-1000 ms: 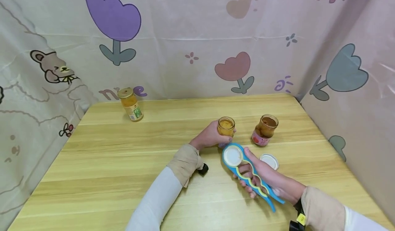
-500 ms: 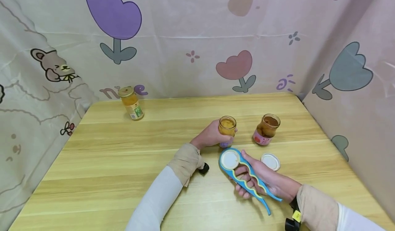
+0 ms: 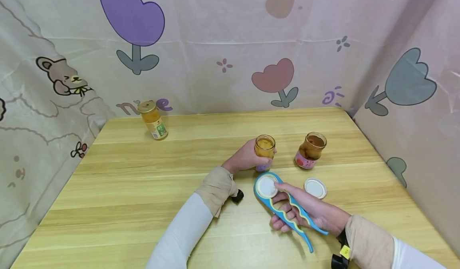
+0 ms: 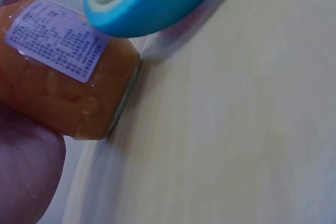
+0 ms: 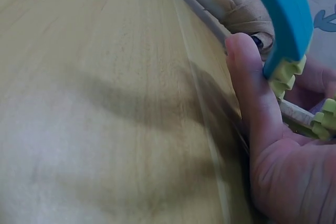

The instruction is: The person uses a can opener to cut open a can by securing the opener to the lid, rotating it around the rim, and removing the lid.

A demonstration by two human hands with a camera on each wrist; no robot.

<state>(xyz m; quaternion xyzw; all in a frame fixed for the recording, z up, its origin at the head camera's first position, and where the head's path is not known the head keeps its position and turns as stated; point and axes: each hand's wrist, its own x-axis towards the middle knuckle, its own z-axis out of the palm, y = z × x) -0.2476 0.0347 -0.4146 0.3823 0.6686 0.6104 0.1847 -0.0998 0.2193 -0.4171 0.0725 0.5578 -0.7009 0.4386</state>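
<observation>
At the left of your table (image 3: 108, 197), nothing changes: the capped jar (image 3: 153, 121) stands between nine and ten o'clock from the jar you grip. Your left hand (image 3: 247, 156) stays wrapped round that open jar (image 3: 265, 152), upright, its mouth bare. At its six o'clock your right hand (image 3: 305, 199) holds the blue opener (image 3: 287, 221), handles trailing between four and five o'clock, a pale lid (image 3: 266, 186) inside its round end.

Here is the change: what looks like your right thumb now reaches onto the lid's edge, instead of lying along the opener's outer side as in the preceding picture. This suggests that the unscrewing is over and you are dealing with the lid caught in the tool. Further right, the pink-labelled jar (image 3: 310, 155) stands open at three o'clock from your held jar, and a loose lid (image 3: 315, 188) lies flat at four o'clock; neither moves.

Your left wrist view adds the held jar's purple label (image 4: 58, 40), its print too blurred to read, and the jar's lower body; only the head view shows the bare mouth. Your right wrist view brings out the opener's yellow teeth (image 5: 287, 74) and one digit against the blue handle; whether that is your thumb, you cannot tell there.
</observation>
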